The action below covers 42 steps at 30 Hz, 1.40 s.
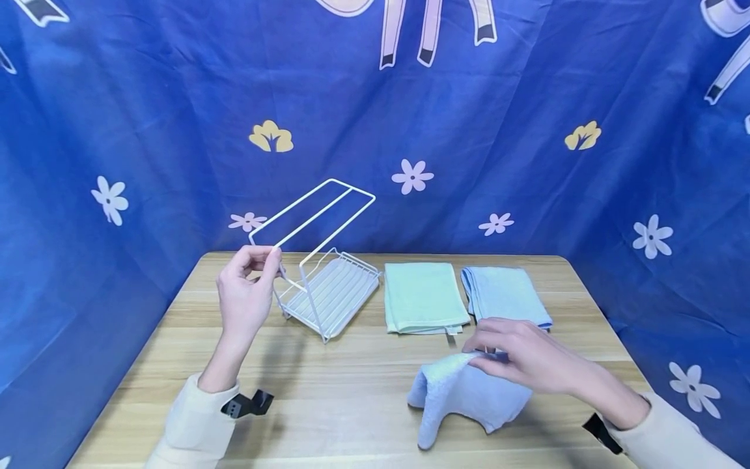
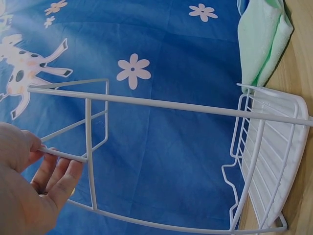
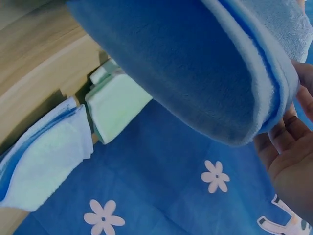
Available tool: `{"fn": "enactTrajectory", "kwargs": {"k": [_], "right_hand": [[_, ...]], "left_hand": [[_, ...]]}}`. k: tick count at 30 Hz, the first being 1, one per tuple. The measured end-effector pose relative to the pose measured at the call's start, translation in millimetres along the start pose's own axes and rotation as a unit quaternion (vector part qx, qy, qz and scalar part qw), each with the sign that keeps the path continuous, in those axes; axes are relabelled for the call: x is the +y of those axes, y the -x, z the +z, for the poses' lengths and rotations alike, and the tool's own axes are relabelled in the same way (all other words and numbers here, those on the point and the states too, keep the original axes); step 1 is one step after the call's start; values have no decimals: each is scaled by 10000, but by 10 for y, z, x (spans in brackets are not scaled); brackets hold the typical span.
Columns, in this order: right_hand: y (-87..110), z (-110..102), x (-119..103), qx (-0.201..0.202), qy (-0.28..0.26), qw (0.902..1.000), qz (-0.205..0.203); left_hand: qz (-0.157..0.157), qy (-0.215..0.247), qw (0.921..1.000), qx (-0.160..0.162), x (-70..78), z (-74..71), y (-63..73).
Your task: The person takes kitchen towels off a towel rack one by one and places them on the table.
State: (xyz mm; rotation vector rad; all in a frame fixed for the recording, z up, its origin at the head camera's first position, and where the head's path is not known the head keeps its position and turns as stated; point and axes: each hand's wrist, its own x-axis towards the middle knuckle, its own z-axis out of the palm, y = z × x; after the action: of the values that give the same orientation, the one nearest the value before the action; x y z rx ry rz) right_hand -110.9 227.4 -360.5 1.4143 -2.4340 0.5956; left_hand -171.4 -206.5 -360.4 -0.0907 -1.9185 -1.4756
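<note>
In the head view, my left hand (image 1: 247, 286) pinches a bar of a white wire rack (image 1: 333, 228). The left wrist view shows the thumb and fingers around that bar (image 2: 63, 153). The rack's slatted tray base (image 1: 336, 293) stands at the back left of the table. With bent fingers, my right hand (image 1: 521, 355) grips a blue towel (image 1: 463, 394) by its top fold; the cloth drapes down from it near the front right. Close up, the right wrist view shows the towel's layered folds (image 3: 264, 73) between thumb and fingers, with some fingertips hidden behind the cloth.
A folded green towel (image 1: 423, 296) lies right of the rack, its tag toward the front. Beside it lies another folded blue towel (image 1: 508, 294), partly behind my right hand. The wooden table (image 1: 328, 397) is bordered by a blue patterned curtain (image 1: 351, 117).
</note>
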Motion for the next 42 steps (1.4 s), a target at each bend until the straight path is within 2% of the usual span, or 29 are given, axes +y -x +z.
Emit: {"fn": "enactTrajectory", "kwargs": {"k": [7,12,22,33,42], "right_hand": [[-77,135,191,19,286,9996,20],[-146,204,320,-31,408,9990,175],[-256,355,523,-438,361,9973,468],[-300,583,738,-887,-555,9893,1012],[-292,753,731,-1264,-922,9784,1350]], "left_hand": [[-11,13,10000,-23,5,1,3],[-17,-8,10000,-21,-1,-2,-2],[-27,13,10000,-10,1,-4,3],[-36,-9,10000,-19,12,-5,6],[-21,40,10000,-32,15,-7,9]]}}
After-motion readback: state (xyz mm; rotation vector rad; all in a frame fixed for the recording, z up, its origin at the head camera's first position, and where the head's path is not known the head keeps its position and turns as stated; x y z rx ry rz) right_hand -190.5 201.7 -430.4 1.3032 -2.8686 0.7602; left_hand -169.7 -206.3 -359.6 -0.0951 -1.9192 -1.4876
